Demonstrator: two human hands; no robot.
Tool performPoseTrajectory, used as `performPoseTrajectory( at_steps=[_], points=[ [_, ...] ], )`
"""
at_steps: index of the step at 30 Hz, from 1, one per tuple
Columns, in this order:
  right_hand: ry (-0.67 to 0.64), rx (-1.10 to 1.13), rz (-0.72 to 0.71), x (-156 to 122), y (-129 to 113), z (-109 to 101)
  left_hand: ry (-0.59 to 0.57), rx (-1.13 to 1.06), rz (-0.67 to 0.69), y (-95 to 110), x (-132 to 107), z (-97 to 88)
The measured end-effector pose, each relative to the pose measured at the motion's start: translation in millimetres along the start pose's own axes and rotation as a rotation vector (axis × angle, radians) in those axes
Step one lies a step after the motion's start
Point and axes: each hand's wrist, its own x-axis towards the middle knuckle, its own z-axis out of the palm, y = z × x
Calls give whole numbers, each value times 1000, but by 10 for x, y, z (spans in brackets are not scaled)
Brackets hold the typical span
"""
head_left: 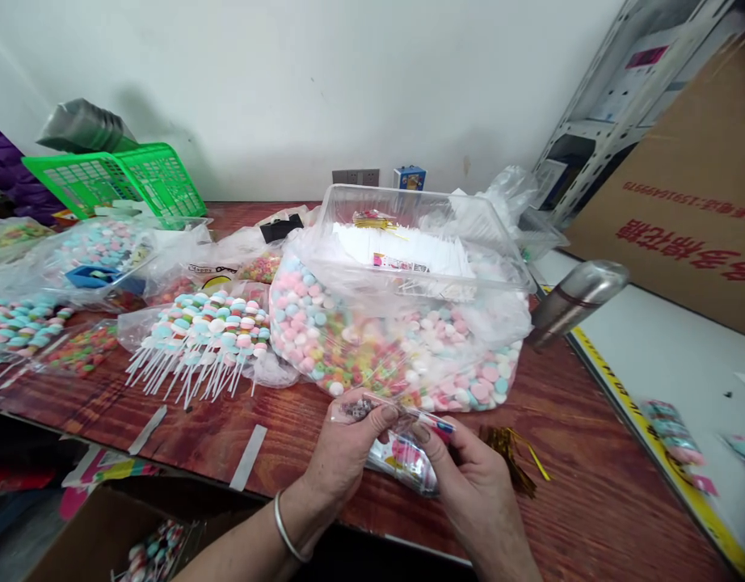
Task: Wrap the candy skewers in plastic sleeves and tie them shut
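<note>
A clear plastic bag (355, 409) with dark print stretches between my two hands above the front edge of the table. My left hand (342, 449), with a silver bangle at the wrist, pinches it between thumb and fingers. The thumb and fingers of my right hand (478, 485) are closed on its other side, near a red and blue printed part. Beneath them lies a stack of shiny printed bags (402, 465), partly covered by my right hand. Gold twist ties (511, 457) lie just right of my right hand. What the held bag contains, if anything, is unclear.
Behind my hands, a big bag of candies (360, 347) sits below a clear tray (499, 242) of white sticks. Candy skewers (208, 323) are piled left. A steel flask (582, 303) stands right; a carton (681, 186) is beyond. A green basket (166, 174) is far left.
</note>
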Motion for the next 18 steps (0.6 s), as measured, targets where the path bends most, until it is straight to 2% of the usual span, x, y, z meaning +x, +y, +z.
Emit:
performPoseTrajectory(
  at_steps=[5, 8, 11, 14, 16, 18],
  points=[
    [64, -68, -31, -20, 9, -28, 113, -349, -117, -131, 36, 29],
    [174, -57, -77, -70, 16, -44, 138, -462, -190, -164, 74, 2],
    [259, -147, -265, -111, -1, -35, 133, -476, -207, -155, 78, -12],
    [264, -226, -421, -112, -17, 7, 161, -433, -163, -131, 36, 13],
    [224, -191, -410, -104, -1, 48, 191, -388, -96, -120, 3, 37],
    [156, -70, -325, -104, 44, 96, 194, -344, -40, -117, -15, 48]
  ],
)
